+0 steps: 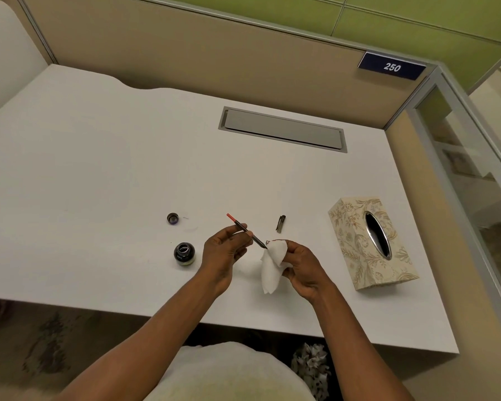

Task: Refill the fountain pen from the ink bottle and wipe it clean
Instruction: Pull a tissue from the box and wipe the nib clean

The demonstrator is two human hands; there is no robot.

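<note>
Here left hand [224, 250] pinches pen [245, 230] — nib touching tissue [272, 264].

Desk: white desktop [99, 169] fills the frame's centre, its front edge crossing the lower third.
Cable hatch: grey rectangular flap [282, 129] set flush into the desk, upper centre.
Rear partition: beige panel [185, 47] with a metal top rail, across the top.
Number plate: dark blue sign [391, 66] reading "250", upper right.
Wall: green panelling [417, 15] above the partition, top right.
Side screen: glass pane [475, 175] in a grey frame, right edge.
Floor: mottled brown carpet [41, 342], lower left.
Light: even, soft.
</note>
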